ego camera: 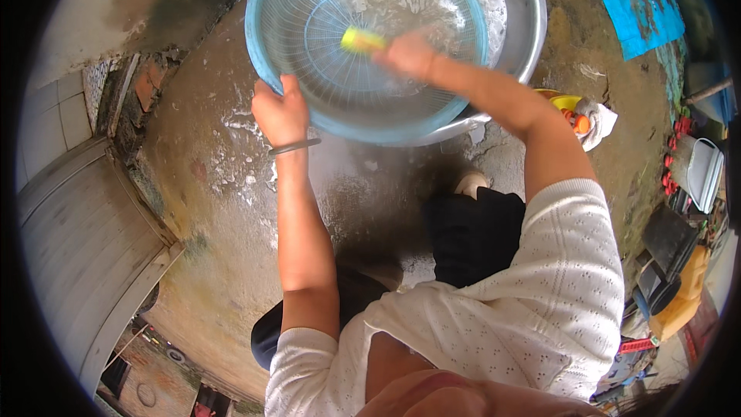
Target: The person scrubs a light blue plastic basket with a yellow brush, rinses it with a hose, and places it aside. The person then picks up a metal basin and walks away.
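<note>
A large round blue plastic mesh basket (370, 132) is tilted over a metal basin (535, 29), its near rim raised toward me. My left hand (282, 110) grips the basket's rim at the near left, thumb on top. In my right hand (408, 55) is a yellow-green object, probably a scrub brush (360, 40), blurred by motion. The hand is over the inside of the basket, and whether the brush touches the mesh is hard to tell. Foamy water (495, 3) shows in the basin and through the mesh on the far right side.
Wet, foam-spotted concrete floor (220, 145) surrounds the basin. Right of it stands a yellow container (564, 99) with an orange-capped bottle (580, 124) and a whitish cloth (599, 121). A blue sheet (642, 6) lies farther right. A wooden door (98, 249) is at the left.
</note>
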Tool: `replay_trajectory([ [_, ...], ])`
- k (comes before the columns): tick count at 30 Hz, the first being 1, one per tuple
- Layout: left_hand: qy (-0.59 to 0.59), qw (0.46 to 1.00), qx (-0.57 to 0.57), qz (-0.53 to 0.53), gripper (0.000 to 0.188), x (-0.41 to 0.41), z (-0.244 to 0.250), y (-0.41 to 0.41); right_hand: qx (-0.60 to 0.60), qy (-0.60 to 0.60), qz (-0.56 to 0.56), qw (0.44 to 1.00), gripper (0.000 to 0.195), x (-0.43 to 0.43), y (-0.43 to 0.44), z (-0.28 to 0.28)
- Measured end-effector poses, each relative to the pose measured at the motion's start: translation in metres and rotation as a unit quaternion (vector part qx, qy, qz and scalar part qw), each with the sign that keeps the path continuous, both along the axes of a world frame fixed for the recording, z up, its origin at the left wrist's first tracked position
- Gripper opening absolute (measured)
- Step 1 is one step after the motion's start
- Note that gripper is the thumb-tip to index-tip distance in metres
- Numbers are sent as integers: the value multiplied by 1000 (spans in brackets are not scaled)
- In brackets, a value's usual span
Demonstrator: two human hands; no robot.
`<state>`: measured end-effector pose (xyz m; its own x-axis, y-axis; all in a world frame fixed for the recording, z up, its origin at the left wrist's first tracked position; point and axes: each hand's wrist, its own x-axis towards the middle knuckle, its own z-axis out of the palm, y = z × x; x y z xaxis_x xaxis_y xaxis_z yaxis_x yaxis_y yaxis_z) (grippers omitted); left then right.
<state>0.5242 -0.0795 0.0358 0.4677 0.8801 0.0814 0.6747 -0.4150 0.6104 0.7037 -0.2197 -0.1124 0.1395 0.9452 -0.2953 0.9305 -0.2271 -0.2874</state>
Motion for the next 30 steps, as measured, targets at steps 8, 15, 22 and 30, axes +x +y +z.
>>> replay_trajectory([
  [8,-19,1000,6,-17,26,-21,-9,-24,176,-20,-211,961,31,-1,75,12],
  [15,-118,992,-29,-22,24,-25,-25,-6,57,278,-141,949,45,-95,65,63],
  [22,-59,997,-52,-2,25,-18,-29,-9,-79,231,94,965,42,-47,-11,86],
  [30,-41,997,-65,-4,26,-14,-24,-24,125,26,-251,960,33,-6,92,-6],
])
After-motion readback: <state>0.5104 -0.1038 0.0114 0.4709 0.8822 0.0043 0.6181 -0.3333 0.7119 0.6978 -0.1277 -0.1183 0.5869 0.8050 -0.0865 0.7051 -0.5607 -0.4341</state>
